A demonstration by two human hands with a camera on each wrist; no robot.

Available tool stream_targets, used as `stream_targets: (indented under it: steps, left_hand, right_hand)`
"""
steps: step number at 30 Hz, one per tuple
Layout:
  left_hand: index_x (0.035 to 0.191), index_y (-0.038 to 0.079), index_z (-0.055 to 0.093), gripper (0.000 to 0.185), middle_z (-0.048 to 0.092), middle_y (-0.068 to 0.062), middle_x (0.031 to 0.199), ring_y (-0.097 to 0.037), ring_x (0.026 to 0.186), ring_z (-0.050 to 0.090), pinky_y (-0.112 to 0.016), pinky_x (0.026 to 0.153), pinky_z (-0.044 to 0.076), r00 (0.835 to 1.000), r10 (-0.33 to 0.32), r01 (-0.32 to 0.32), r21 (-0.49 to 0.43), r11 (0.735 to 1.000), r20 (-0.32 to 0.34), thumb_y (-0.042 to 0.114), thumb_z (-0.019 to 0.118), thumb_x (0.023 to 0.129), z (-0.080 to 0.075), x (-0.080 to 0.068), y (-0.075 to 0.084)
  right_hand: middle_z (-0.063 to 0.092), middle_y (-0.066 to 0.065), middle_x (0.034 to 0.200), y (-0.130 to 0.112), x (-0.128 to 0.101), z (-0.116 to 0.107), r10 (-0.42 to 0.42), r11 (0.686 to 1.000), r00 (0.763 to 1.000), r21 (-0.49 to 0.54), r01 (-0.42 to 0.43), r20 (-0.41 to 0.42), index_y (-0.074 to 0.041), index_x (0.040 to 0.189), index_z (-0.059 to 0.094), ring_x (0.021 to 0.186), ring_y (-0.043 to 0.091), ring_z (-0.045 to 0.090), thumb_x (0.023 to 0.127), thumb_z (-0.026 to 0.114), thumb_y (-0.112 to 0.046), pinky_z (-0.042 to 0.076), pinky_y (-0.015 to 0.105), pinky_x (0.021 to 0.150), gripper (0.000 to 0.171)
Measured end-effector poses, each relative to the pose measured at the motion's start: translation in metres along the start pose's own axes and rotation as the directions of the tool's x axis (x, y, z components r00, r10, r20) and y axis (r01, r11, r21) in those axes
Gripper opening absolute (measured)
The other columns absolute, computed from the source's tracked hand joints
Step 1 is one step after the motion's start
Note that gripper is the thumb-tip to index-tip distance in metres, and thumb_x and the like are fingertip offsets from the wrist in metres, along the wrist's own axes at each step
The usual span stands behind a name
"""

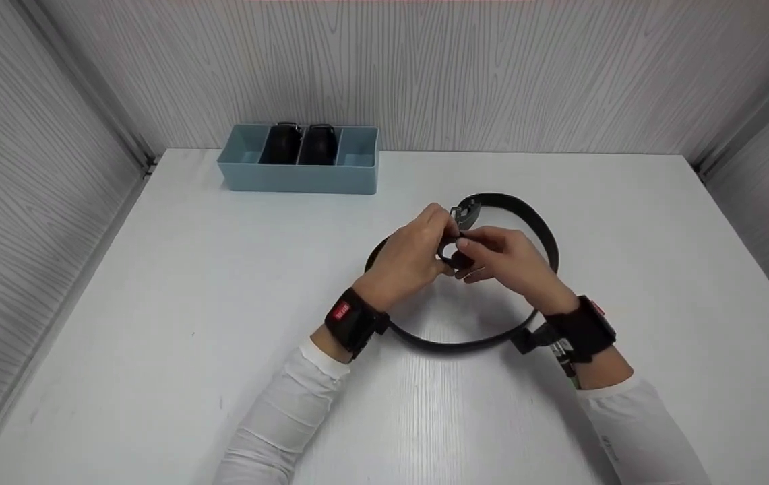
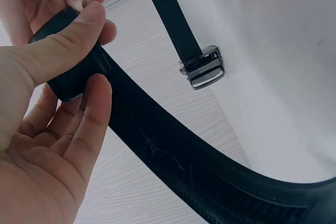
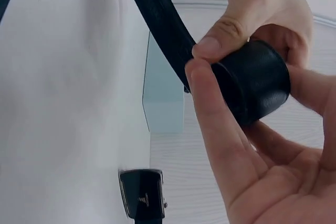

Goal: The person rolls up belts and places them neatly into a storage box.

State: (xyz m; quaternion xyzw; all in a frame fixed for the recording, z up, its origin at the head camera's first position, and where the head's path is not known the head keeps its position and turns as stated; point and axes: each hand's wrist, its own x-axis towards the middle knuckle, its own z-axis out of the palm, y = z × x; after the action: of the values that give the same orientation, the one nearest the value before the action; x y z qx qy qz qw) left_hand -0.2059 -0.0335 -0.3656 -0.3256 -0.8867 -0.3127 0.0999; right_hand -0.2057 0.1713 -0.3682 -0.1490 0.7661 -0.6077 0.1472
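A black belt lies in a wide loop on the white table, with one end wound into a small hollow coil. My left hand pinches this coil between thumb and fingers, as the left wrist view shows. From the other side, my right hand grips the same coil, its thumb and fingertips at the rim. A metal buckle sits at the belt's other end, just beyond the hands in the head view. Parts of the coil are hidden behind fingers.
At the back left of the table stands a light blue divided tray. Its two middle compartments each hold a black rolled item with a metal piece on top. Wood-grain panels rise behind the table and at both sides.
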Motion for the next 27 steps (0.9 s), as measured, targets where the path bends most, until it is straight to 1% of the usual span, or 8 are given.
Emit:
stream_targets:
  steps: [5,9,15,19,21,23,25,27]
  left_hand:
    - [0.112,0.001,0.059,0.044,0.05,-0.011,0.116,-0.02,0.099,0.066,-0.027,0.078,0.054,0.999,0.026,-0.025,0.027,0.999,-0.021,-0.008,0.086,0.079,0.001,0.0,0.003]
    - [0.114,0.002,0.059,0.042,0.052,-0.011,0.116,-0.02,0.099,0.065,-0.027,0.08,0.053,0.999,0.036,-0.036,0.012,0.999,-0.004,-0.003,0.087,0.082,-0.004,0.0,0.003]
    - [0.113,0.005,0.066,0.034,0.06,-0.008,0.113,-0.021,0.097,0.061,-0.029,0.084,0.051,1.0,0.026,-0.025,-0.042,0.999,0.011,0.015,0.086,0.088,-0.031,-0.003,0.0]
    - [0.115,0.007,0.071,0.027,0.067,-0.007,0.117,-0.024,0.108,0.062,-0.034,0.093,0.05,0.998,-0.059,0.06,-0.023,0.998,0.026,0.022,0.08,0.095,-0.048,-0.006,-0.009]
    - [0.119,0.009,0.073,0.026,0.07,-0.006,0.121,-0.024,0.116,0.062,-0.037,0.098,0.049,0.987,-0.13,0.133,-0.029,0.991,0.095,0.024,0.076,0.098,-0.052,-0.007,-0.015]
    - [0.121,0.01,0.075,0.025,0.072,-0.004,0.122,-0.023,0.115,0.064,-0.037,0.095,0.051,0.964,-0.189,0.203,-0.061,0.977,0.187,0.023,0.073,0.1,-0.054,-0.008,-0.02]
    - [0.121,0.011,0.076,0.023,0.074,-0.003,0.119,-0.02,0.108,0.068,-0.035,0.087,0.053,0.939,-0.217,0.254,-0.109,0.961,0.267,0.022,0.071,0.101,-0.053,-0.008,-0.023]
    - [0.117,0.011,0.078,0.019,0.075,-0.002,0.112,-0.018,0.095,0.069,-0.032,0.076,0.053,0.926,-0.223,0.282,-0.161,0.946,0.305,0.02,0.07,0.102,-0.051,-0.007,-0.025]
  right_hand:
    - [0.072,0.021,0.109,-0.001,0.0,0.005,-0.016,0.998,0.998,0.058,0.019,-0.062,0.009,0.125,0.066,0.084,0.024,0.076,0.101,0.068,-0.01,0.062,0.039,0.078,0.031]
    - [0.072,0.018,0.113,-0.002,-0.001,0.003,-0.054,0.997,0.995,0.058,0.058,-0.081,0.009,0.126,0.067,0.084,0.024,0.075,0.1,0.067,-0.007,0.062,0.039,0.079,0.03]
    - [0.073,0.016,0.116,-0.004,-0.004,-0.006,-0.074,0.997,0.994,-0.029,0.072,-0.076,0.003,0.129,0.069,0.085,0.024,0.076,0.1,0.071,-0.013,0.062,0.037,0.079,0.033]
    - [0.073,0.014,0.117,-0.005,-0.004,-0.014,-0.065,0.993,0.997,-0.102,0.062,-0.028,-0.002,0.132,0.07,0.085,0.025,0.076,0.099,0.074,-0.018,0.062,0.037,0.08,0.037]
    - [0.073,0.013,0.118,-0.006,-0.005,-0.018,-0.057,0.99,0.998,-0.131,0.058,0.01,-0.005,0.132,0.07,0.087,0.026,0.076,0.098,0.075,-0.019,0.062,0.037,0.081,0.037]
    - [0.073,0.012,0.12,-0.007,-0.007,-0.021,-0.053,0.985,0.997,-0.164,0.061,0.05,-0.007,0.134,0.07,0.089,0.027,0.076,0.098,0.075,-0.022,0.061,0.037,0.082,0.039]
    - [0.073,0.011,0.121,-0.008,-0.008,-0.024,-0.056,0.978,0.996,-0.197,0.069,0.072,-0.008,0.134,0.07,0.09,0.027,0.077,0.098,0.076,-0.024,0.061,0.036,0.083,0.04]
    - [0.074,0.011,0.123,-0.011,-0.009,-0.023,-0.066,0.972,0.995,-0.221,0.081,0.074,-0.008,0.134,0.07,0.091,0.026,0.077,0.098,0.076,-0.025,0.061,0.034,0.084,0.04]
